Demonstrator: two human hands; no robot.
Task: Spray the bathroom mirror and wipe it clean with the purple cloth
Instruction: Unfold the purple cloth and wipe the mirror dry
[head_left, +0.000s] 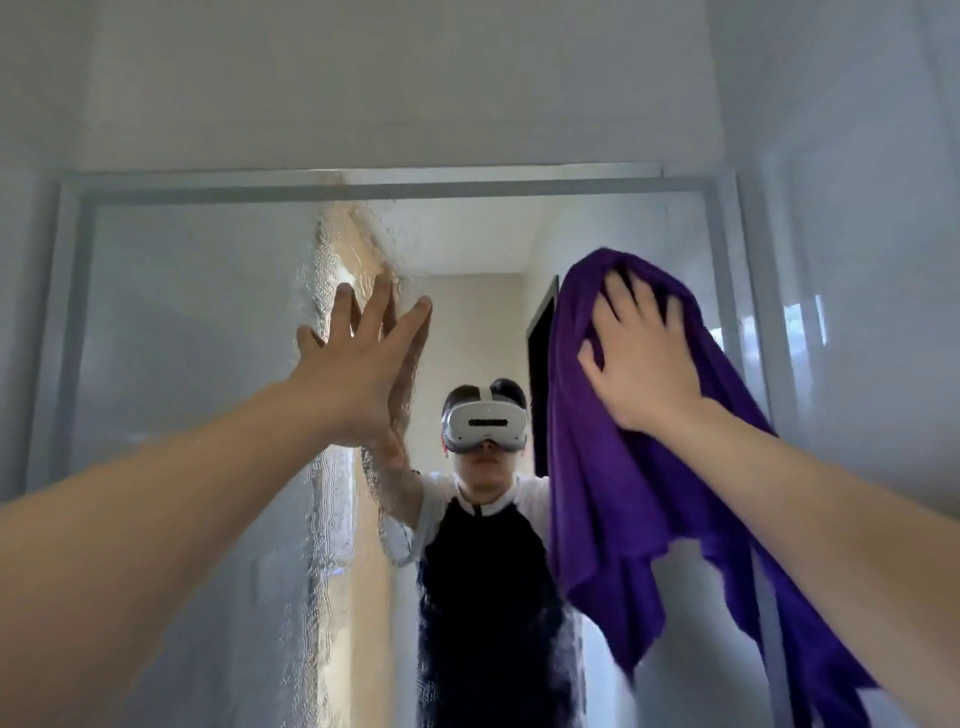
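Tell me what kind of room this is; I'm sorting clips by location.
Likely a bathroom: a framed wall mirror streaked with spray droplets, glossy pale walls, and a purple cloth pressed against the glass.

surface: mirror (197, 338), wet, droplets down its middle | on it: purple cloth (613, 467) at right, 1 left hand (358, 374) flat

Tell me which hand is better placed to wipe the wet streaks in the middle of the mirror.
The right hand: it already presses the purple cloth against the mirror, beside the streaks. The left hand lies bare on the wet glass, fingers spread, without any cloth.
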